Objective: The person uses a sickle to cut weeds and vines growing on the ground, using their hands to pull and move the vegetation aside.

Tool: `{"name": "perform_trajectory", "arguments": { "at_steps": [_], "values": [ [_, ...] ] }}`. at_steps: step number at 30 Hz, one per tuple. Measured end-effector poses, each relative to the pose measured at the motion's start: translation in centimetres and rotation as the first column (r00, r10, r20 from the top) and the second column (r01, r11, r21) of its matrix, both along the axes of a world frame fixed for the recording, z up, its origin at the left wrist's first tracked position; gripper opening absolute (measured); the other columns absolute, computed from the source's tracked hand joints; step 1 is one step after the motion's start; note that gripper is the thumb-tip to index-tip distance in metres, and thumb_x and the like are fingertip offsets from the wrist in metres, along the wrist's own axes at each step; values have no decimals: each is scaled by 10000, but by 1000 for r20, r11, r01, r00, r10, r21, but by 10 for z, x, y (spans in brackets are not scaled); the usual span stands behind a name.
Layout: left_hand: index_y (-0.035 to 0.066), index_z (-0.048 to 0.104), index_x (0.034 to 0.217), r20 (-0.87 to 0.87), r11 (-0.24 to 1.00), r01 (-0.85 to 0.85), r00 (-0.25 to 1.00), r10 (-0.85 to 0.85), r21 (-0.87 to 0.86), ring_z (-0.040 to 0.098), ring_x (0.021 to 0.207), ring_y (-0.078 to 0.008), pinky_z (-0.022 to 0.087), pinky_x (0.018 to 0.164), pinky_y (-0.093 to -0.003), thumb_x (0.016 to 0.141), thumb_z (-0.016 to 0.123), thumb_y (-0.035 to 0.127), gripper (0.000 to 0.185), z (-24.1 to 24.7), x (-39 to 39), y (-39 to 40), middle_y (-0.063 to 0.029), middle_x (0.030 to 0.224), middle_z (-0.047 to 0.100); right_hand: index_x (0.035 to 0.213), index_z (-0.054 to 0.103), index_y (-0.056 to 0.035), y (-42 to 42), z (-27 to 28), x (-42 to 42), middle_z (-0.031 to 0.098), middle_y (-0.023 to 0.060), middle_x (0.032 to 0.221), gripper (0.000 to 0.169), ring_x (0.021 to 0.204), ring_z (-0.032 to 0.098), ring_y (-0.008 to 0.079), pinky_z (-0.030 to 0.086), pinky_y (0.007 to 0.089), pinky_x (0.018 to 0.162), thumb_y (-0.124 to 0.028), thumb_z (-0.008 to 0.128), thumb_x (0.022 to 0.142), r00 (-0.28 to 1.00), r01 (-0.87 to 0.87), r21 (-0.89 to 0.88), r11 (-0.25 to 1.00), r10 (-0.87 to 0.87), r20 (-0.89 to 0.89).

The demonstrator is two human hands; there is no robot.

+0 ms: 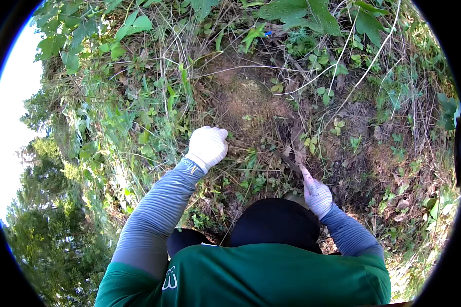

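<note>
My left hand (208,149), in a white knit glove, is curled into a fist just above the weeds of an earthen slope. Its palm side is hidden, and nothing is seen sticking out of it. My right hand (318,195), in a soil-stained white glove, is low by my knee with its index finger stretched forward. That fingertip meets or overlaps a dark, narrow, stick-like piece (288,160), which could be a tool or a root. Beside it shows a small pale patch (287,151). Whether the right hand grips anything is hidden. Bare brown soil (249,94) lies ahead of both hands.
Thin dry stems (363,78) arch across the slope at the right. Broad green leaves (297,15) hang over the top, and dense weeds (115,126) cover the left. My dark-clothed knee (274,222) is close to the ground. Trees (57,215) stand beyond at the left.
</note>
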State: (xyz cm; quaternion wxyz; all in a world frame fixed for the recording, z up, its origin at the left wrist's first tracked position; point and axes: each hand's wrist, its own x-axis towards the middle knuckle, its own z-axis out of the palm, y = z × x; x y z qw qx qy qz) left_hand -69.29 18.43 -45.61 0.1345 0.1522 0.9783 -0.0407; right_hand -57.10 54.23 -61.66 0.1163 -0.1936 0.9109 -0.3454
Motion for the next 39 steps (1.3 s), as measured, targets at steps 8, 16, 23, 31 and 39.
{"name": "perform_trajectory", "arguments": {
  "at_steps": [8, 16, 23, 31, 39],
  "values": [
    [111, 606, 954, 8, 1000, 28, 1000, -28, 9, 623, 811, -337, 492, 737, -486, 709, 599, 128, 245, 15, 22, -13, -122, 844, 648, 1446, 450, -39, -33, 9, -97, 576, 214, 1357, 478, 1227, 594, 337, 474, 333, 1000, -3, 502, 972, 925, 355, -450, 820, -376, 44],
    [115, 592, 1217, -288, 982, 144, 952, -104, 123, 461, 1236, -375, 313, 1087, -569, 757, 717, 352, 532, 24, -23, 80, -109, 1320, 510, 1528, 340, -316, -24, 61, -20, 551, 131, 835, 799, 614, 603, 310, 506, 449, 543, -53, 575, 810, 964, -256, 284, 924, 265, 7],
    [-14, 160, 1544, 306, 918, -296, 877, 371, -266, 510, 1286, -351, 468, 1010, -389, 759, 778, 499, 1123, -26, -30, 87, -233, 1465, 406, 1464, 415, -134, 35, 44, 7, 640, 167, 928, 667, 685, 660, 328, 527, 425, 542, 21, 568, 834, 961, -163, -30, 986, 152, -231],
    [25, 668, 981, 200, 979, -78, 973, 116, -189, 711, 872, -338, 560, 756, -433, 873, 542, 97, 180, -21, -9, 63, -185, 893, 719, 1518, 314, -202, -54, 36, -119, 675, 220, 1087, 589, 828, 675, 391, 545, 482, 697, -149, 521, 969, 992, 108, 17, 994, -107, -61],
    [81, 663, 1012, 560, 917, 303, 821, -112, -261, 710, 836, -334, 548, 698, -456, 879, 578, 144, 170, 5, 55, 22, -138, 851, 709, 1518, 329, -195, 88, -41, 45, 670, 236, 859, 640, 706, 660, 413, 514, 493, 599, -47, 521, 925, 997, 66, 34, 997, -67, 37]
  ]
}}
